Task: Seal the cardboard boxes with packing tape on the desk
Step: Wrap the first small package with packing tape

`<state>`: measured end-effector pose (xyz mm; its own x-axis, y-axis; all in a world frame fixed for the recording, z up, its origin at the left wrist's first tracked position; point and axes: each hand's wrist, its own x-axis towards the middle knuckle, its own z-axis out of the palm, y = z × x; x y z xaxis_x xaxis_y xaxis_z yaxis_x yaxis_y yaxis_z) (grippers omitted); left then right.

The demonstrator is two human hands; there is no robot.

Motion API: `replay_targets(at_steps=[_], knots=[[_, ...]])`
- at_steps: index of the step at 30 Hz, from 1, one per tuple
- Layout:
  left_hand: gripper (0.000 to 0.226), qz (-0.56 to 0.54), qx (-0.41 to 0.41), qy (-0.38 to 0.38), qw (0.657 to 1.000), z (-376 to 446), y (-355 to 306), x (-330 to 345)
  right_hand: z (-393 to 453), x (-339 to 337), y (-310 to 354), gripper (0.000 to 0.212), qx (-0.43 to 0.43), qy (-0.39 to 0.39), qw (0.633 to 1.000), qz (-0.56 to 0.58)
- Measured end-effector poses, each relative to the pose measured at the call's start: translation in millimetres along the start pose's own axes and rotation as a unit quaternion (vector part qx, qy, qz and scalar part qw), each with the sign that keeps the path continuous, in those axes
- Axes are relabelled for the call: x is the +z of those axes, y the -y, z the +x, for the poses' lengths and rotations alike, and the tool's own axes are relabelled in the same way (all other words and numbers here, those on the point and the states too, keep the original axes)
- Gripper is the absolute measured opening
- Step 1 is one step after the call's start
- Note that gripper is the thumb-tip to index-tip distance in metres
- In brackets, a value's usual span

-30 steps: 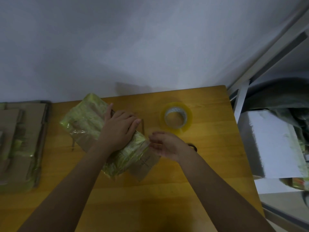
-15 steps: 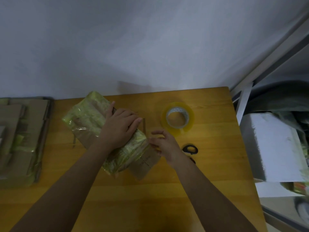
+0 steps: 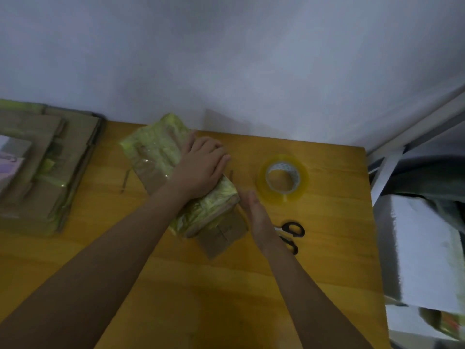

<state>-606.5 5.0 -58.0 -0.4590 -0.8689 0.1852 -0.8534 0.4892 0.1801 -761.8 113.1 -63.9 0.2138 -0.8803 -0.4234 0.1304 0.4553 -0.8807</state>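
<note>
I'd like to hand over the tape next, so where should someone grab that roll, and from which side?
Best by its rim, from above. The tape roll lies flat on the desk, hole upward, so thumb outside and fingers in the core should pinch its wall. Its near-right side looks free; the scissors lie apart from it, and the right hand is closest.

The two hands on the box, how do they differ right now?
The left hand lies palm down, flat on top of the taped box; the right hand stands on edge beside the box's near end. The left hand covers yellow tape; the right is by bare cardboard. Both have straight fingers, gripping nothing.
</note>
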Motion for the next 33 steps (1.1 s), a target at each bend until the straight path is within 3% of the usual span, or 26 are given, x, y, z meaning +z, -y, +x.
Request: replay_targets(at_steps=[4,7,9,11,12,14,15,18,21,24,25,27,29,33], knots=[[0.041,0.141,-0.11,-0.133,0.975,-11.5,-6.3,-16.5,4.6,-6.0,0.0,0.049,-0.041,0.021,0.997,-0.07],[0.032,0.03,-0.28,-0.241,0.929,-53.3,-11.8,-42.1,5.3,0.3,-8.7,0.054,-0.039,0.046,0.983,-0.174],[0.035,-0.09,-0.457,-0.285,0.838,-97.5,-14.5,-52.9,3.0,3.5,-10.2,0.055,-0.041,0.048,0.978,-0.2],[0.048,-0.21,-0.614,-0.263,0.714,-140.3,-18.2,-53.8,2.0,10.0,-2.9,0.05,-0.04,0.041,0.982,-0.179],[0.054,-0.309,-0.652,-0.238,0.65,-155.3,-22.1,-52.3,0.5,15.4,4.1,0.047,-0.039,0.044,0.984,-0.17],[0.057,-0.516,-0.64,-0.195,0.535,-168.4,-37.7,-54.0,-2.2,26.9,14.1,0.048,-0.033,0.06,0.984,-0.164],[0.054,-0.562,-0.613,-0.178,0.525,-170.7,-46.9,-57.7,-4.5,32.9,18.6,0.051,-0.03,0.066,0.984,-0.161],[0.053,-0.562,-0.542,-0.16,0.603,-167.9,-65.5,-81.1,-17.3,44.3,32.2,0.045,-0.048,0.049,0.986,-0.15],[0.069,-0.538,-0.495,-0.146,0.666,-163.4,-61.3,-114.2,-36.3,47.2,50.6,0.038,-0.081,0.0,0.988,-0.128],[0.082,-0.5,-0.436,-0.102,0.741,-162.0,-47.0,-131.4,-55.1,50.2,55.9,0.064,-0.128,-0.056,0.983,-0.122],[0.082,-0.493,-0.418,-0.085,0.759,-160.8,-42.0,-134.5,-59.8,51.8,54.2,0.07,-0.137,-0.061,0.98,-0.132],[0.066,-0.475,-0.382,-0.068,0.79,-156.4,-35.6,-135.5,-65.7,57.2,45.0,0.057,-0.147,-0.086,0.975,-0.142],[0.043,-0.477,-0.356,-0.062,0.801,-148.4,-34.1,-139.1,-71.9,69.5,44.3,0.045,-0.142,-0.101,0.975,-0.141],[0.043,-0.58,-0.309,-0.045,0.752,-123.6,-14.9,-157.6,-67.9,86.3,68.0,0.041,-0.165,-0.149,0.973,-0.07]])
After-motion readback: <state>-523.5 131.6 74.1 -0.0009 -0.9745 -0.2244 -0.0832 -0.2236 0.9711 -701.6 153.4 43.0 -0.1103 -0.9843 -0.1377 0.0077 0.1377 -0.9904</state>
